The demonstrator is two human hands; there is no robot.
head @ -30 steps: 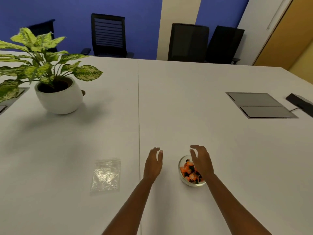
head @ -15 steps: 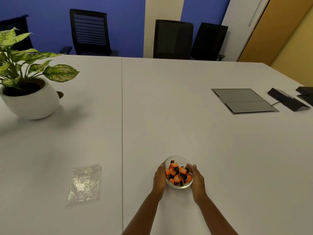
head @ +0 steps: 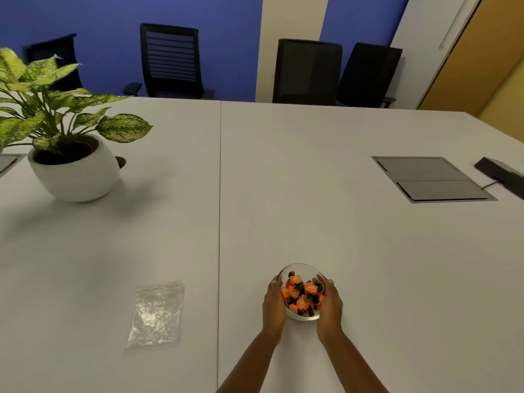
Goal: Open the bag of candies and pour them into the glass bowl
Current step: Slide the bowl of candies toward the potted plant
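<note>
A small glass bowl (head: 297,269) stands on the white table near its front edge, filled with orange and dark green wrapped candies (head: 302,293). My left hand (head: 272,306) cups the bowl's left side and my right hand (head: 330,306) cups its right side, fingers wrapped on the glass. A clear plastic bag (head: 156,314) lies flat on the table to the left of the bowl, apart from both hands; I see no candies inside it.
A potted plant in a white pot (head: 75,177) stands at the far left. A grey cable hatch (head: 432,178) is set into the table at the right, with a black device (head: 500,173) beside it. Black chairs (head: 170,61) line the far edge.
Both hands went from hovering open above the table and bowl to closing on the bowl's two sides. The camera view has shifted slightly.
</note>
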